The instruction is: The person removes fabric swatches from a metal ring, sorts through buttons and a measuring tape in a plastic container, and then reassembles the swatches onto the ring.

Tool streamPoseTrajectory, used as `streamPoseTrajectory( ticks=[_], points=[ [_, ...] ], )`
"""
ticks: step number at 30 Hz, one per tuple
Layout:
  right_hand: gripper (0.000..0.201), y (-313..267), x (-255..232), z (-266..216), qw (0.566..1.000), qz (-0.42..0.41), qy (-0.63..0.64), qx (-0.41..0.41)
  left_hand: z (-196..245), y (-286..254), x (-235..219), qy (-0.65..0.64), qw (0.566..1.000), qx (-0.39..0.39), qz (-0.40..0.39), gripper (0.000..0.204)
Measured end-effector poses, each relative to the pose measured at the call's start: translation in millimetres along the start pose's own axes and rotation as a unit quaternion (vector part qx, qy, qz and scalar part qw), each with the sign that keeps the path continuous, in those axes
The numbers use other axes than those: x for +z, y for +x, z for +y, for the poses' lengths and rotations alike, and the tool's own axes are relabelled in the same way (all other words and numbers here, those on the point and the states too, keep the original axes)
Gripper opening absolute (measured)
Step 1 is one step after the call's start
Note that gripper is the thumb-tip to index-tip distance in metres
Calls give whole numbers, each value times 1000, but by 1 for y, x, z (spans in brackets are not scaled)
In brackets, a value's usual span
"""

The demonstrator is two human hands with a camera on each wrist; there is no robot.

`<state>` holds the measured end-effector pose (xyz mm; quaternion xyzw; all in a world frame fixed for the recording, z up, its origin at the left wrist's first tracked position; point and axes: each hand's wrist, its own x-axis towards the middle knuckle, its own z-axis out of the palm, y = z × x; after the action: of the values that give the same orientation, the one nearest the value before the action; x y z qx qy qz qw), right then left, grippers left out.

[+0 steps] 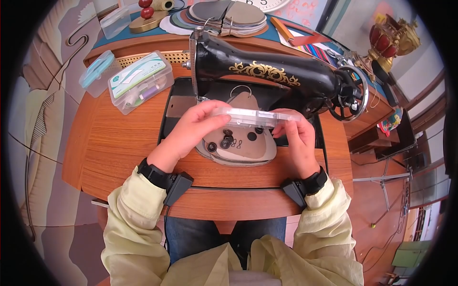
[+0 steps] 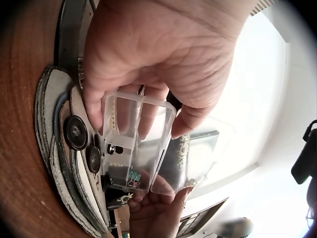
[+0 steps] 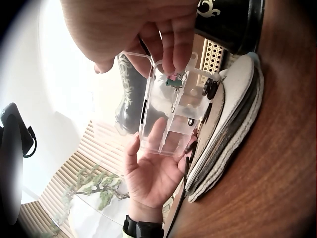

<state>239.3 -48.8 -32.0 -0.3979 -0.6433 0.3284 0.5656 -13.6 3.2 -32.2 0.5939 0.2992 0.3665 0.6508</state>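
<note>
Both hands hold a clear plastic compartment box (image 1: 248, 117) above the table. My left hand (image 1: 188, 131) grips its left end, thumb on the near side; my right hand (image 1: 299, 143) holds the right end. In the wrist views the box's clear lid (image 3: 133, 99) stands raised from the divided tray (image 2: 121, 141). A teal binder clip (image 3: 173, 82) and a few dark pieces show in the compartments. Under the box lies a ringed stack of grey and beige swatches (image 1: 248, 155). Several dark buttons (image 1: 212, 147) rest on the top swatch.
A black sewing machine (image 1: 267, 64) with gold ornament stands just behind the hands, its handwheel (image 1: 353, 95) at the right. Two clear plastic cases, one larger (image 1: 140, 83) and one smaller (image 1: 98, 71), sit at the left. More swatches (image 1: 229, 16) lie on the rear shelf.
</note>
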Motion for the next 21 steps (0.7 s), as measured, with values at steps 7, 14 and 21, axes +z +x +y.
streamPoseTrajectory(
  ticks=[7, 14, 21],
  points=[
    [23, 1, -3, -2, 999, -21, -33, -29, 7, -2, 4, 32, 999, 34, -8, 27],
    [20, 2, -3, -8, 996, -26, -47, -68, 16, -5, 8, 61, 994, 95, -6, 27],
    [21, 2, -4, -9, 991, -16, -84, -99, 11, -3, 3, 89, 985, 149, -23, 31]
  ],
)
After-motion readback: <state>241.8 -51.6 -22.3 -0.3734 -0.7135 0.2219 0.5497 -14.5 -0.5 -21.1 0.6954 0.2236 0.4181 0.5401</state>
